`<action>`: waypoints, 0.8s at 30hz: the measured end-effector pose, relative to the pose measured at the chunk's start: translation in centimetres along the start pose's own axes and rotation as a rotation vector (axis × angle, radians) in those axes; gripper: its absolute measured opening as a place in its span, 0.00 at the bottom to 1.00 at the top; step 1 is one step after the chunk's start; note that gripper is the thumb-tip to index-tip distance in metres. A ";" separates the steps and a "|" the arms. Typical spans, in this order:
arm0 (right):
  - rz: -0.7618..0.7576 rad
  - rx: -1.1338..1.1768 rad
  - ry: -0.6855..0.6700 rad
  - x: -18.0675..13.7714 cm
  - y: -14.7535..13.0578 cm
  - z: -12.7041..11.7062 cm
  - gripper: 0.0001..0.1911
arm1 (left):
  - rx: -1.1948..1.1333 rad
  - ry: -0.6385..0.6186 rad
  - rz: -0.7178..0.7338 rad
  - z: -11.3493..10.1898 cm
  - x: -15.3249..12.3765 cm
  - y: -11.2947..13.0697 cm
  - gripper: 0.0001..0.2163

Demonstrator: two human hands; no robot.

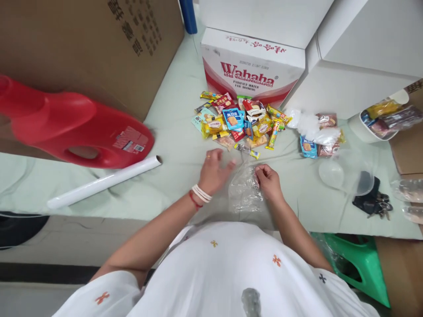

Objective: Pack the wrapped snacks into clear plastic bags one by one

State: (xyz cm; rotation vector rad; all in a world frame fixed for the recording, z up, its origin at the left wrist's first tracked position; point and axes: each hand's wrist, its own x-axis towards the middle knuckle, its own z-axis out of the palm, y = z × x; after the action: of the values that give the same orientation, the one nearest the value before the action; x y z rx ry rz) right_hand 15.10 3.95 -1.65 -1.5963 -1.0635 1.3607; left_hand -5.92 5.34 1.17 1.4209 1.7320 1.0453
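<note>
A clear plastic bag (243, 193) lies crumpled on the pale green cloth (178, 149) in front of me. My right hand (269, 181) pinches its right edge with closed fingers. My left hand (214, 171), with a ring and white and red bracelets at the wrist, rests beside the bag's left edge, fingers curled loosely, thumb reaching toward the plastic. Just beyond my hands lies a heap of several small snack packets (238, 125), yellow, blue and red.
A red jug (72, 125) lies on its side at left, a white roll (102, 182) below it. A Wahaha water carton (253, 70) stands behind the snacks. At right: more packets (319, 136), a white bowl (370, 130), a clear lid (343, 174), keys (373, 202), a green stool (358, 259).
</note>
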 end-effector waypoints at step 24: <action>-0.062 -0.079 0.088 0.4 0.6 -2.2 0.21 | 0.164 -0.563 0.770 0.2 -5.1 0.2 0.09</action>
State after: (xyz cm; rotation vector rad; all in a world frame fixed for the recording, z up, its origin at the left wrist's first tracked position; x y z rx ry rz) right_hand 17.39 4.04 -2.02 -1.6515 -1.1158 1.2099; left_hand -4.64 0.36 1.24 2.3051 0.8780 0.7404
